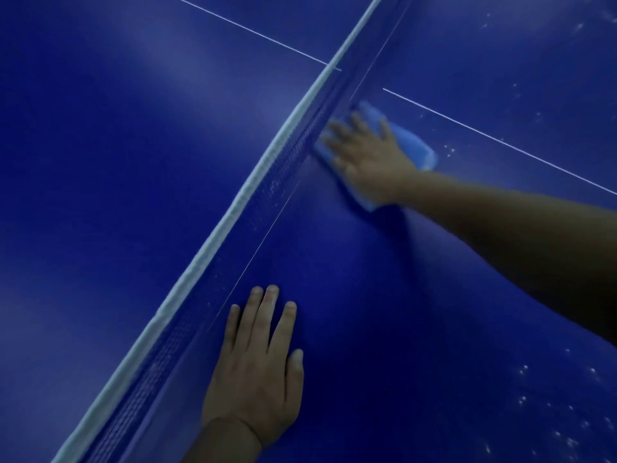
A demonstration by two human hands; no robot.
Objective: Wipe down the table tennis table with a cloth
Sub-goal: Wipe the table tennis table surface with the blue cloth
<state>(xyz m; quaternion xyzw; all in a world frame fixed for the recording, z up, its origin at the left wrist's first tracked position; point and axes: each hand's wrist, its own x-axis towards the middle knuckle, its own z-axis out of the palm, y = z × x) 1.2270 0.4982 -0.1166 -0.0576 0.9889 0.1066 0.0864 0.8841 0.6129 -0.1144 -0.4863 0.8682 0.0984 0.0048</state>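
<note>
Worktop (367, 295): dark blue table tennis surface, glossy, with a thin white centre line (500, 138) crossing it. Net (213, 242) with white top band stands across it, running diagonally. Light blue cloth (414, 145) lies flat just beside the net, right hand (370, 158) pressing on it. Left hand (260, 369) rests flat near the net. White specks (547, 419) scattered at right.

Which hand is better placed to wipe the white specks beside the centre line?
Right hand: it presses the light blue cloth near those specks. Left hand lies flat, empty.
</note>
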